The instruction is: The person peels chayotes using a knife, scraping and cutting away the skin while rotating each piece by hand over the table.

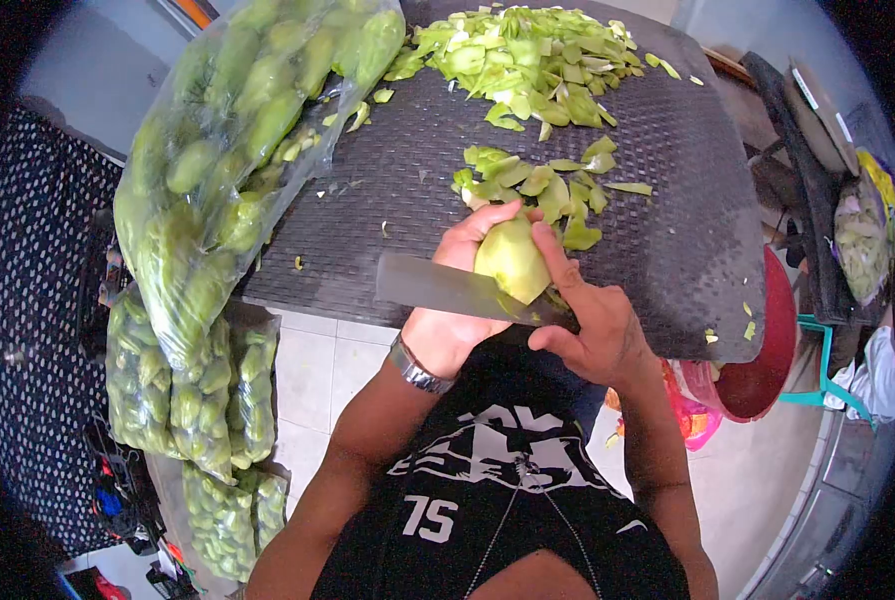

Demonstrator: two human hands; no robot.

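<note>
My left hand (447, 335), with a metal watch on the wrist, is closed round a pale, peeled green mango (512, 258) just over the near edge of the table. My right hand (602, 318) grips the handle end of a broad-bladed knife (432, 286). The blade points left, crossing in front of the mango and over my left palm. The right forefinger reaches up along the mango's right side. The knife's handle is mostly hidden by my fingers. Just beyond my hands lies a small scatter of green peels (552, 185).
A dark woven-pattern table (357, 225) bears a large heap of peels (537, 60) at the back. A big clear bag of green mangoes (237, 150) hangs over its left edge. More filled bags (197, 400) stand below. A red tub (767, 350) is at right.
</note>
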